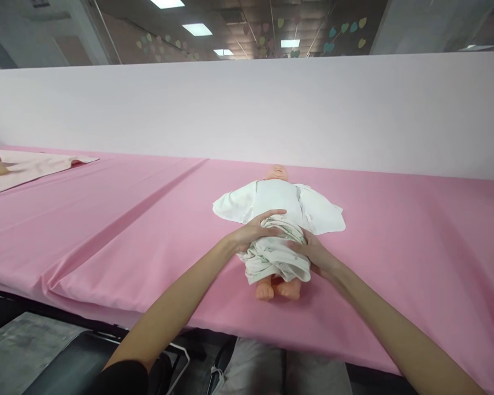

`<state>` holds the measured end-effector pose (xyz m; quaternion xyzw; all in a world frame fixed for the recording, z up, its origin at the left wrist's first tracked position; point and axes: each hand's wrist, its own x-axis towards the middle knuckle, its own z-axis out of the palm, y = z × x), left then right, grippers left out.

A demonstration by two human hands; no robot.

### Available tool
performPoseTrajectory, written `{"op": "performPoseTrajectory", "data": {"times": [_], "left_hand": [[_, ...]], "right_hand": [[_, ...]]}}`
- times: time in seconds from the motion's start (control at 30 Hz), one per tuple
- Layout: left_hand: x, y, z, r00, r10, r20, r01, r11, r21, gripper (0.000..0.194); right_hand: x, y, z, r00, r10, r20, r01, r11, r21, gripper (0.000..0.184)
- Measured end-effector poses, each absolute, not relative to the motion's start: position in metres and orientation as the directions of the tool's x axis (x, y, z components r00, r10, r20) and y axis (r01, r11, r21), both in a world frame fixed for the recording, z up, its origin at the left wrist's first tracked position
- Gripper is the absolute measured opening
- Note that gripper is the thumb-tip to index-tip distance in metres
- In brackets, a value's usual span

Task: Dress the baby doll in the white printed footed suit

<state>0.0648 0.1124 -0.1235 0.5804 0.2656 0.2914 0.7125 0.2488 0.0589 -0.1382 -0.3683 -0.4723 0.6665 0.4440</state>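
Note:
A baby doll (278, 173) lies on its back on the pink table cover (395, 247), head away from me and bare feet (276, 289) toward me. It wears a white top (278, 200) with the sleeves spread out. Bunched, printed white trousers (276, 257) cover its legs. My left hand (253, 233) grips the trousers at the doll's waist from the left. On the right side of the waist my right hand (313, 253) holds the same fabric.
A white partition wall (247, 109) runs along the far edge of the table. A pale pink cloth (28, 164) lies at the far left. A dark chair (74, 362) stands below the near table edge at the left.

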Motion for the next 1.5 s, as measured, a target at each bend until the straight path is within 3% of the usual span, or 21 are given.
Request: {"op": "performPoseTrajectory", "data": {"times": [0.17, 0.3, 0.47, 0.6, 0.7, 0.8, 0.9, 1.0, 1.07, 1.2, 1.5], "left_hand": [[0.065, 0.109, -0.109, 0.760, 0.649, -0.005, 0.127, -0.142, 0.982, 0.083], [0.065, 0.108, -0.104, 0.754, 0.656, -0.025, 0.196, -0.189, 0.962, 0.079], [0.066, 0.111, -0.111, 0.766, 0.640, -0.068, 0.122, -0.041, 0.992, 0.063], [0.065, 0.116, -0.122, 0.768, 0.636, -0.080, -0.094, 0.235, 0.967, 0.059], [0.065, 0.120, -0.128, 0.740, 0.669, -0.073, -0.220, 0.344, 0.913, 0.059], [0.065, 0.121, -0.131, 0.703, 0.708, -0.072, -0.277, 0.365, 0.889, 0.060], [0.065, 0.122, -0.132, 0.671, 0.736, -0.090, -0.303, 0.383, 0.873, 0.059], [0.065, 0.122, -0.133, 0.653, 0.751, -0.097, -0.329, 0.397, 0.857, 0.060], [0.065, 0.122, -0.134, 0.651, 0.752, -0.101, -0.335, 0.404, 0.851, 0.059], [0.065, 0.122, -0.135, 0.645, 0.760, -0.076, -0.332, 0.369, 0.868, 0.052], [0.063, 0.123, -0.137, 0.663, 0.749, -0.006, -0.279, 0.255, 0.926, 0.054]], "right_hand": [[0.253, 0.066, -0.150, -0.303, 0.951, -0.063, -0.345, -0.171, -0.923, 0.043], [0.253, 0.069, -0.154, -0.278, 0.960, -0.046, -0.367, -0.151, -0.918, 0.045], [0.254, 0.065, -0.148, -0.289, 0.956, -0.053, -0.337, -0.153, -0.929, 0.045], [0.251, 0.062, -0.142, -0.336, 0.941, -0.031, -0.336, -0.150, -0.930, 0.046], [0.252, 0.062, -0.140, -0.319, 0.947, -0.033, -0.331, -0.144, -0.933, 0.041], [0.261, 0.067, -0.140, -0.116, 0.993, -0.035, -0.202, -0.058, -0.978, 0.033], [0.279, 0.071, -0.139, -0.002, 1.000, 0.010, 0.162, 0.010, -0.987, 0.048], [0.293, 0.068, -0.135, -0.220, 0.946, -0.239, 0.511, -0.097, -0.854, 0.060], [0.296, 0.062, -0.132, -0.382, 0.819, -0.429, 0.616, -0.121, -0.779, 0.055], [0.288, 0.053, -0.131, -0.496, 0.722, -0.482, 0.610, -0.106, -0.786, 0.040], [0.259, 0.046, -0.153, -0.336, 0.893, -0.299, 0.553, -0.070, -0.830, 0.026]]}}
